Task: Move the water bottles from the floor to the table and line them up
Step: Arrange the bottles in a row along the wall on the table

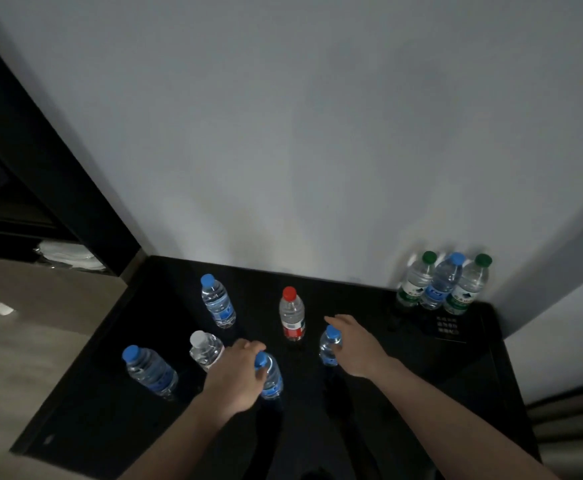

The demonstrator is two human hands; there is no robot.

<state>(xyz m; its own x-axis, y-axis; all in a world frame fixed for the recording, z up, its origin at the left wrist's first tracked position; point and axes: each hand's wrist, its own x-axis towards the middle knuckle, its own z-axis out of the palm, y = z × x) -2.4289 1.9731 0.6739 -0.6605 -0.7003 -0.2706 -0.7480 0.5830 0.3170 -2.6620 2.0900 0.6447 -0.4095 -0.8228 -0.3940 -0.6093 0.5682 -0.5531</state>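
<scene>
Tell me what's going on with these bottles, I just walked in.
A person is arranging water bottles on a black table. The left hand grips one blue-capped bottle; the right hand holds another. Four more stand loosely around them, not yet lined up, and three are clustered in the far right corner.

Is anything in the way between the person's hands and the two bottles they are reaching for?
No. The left hand already grips a blue-capped bottle, and the right hand touches another blue-capped bottle. Both stand on the black table. The red-capped bottle and white-capped bottle stand close by but off to the side.
</scene>
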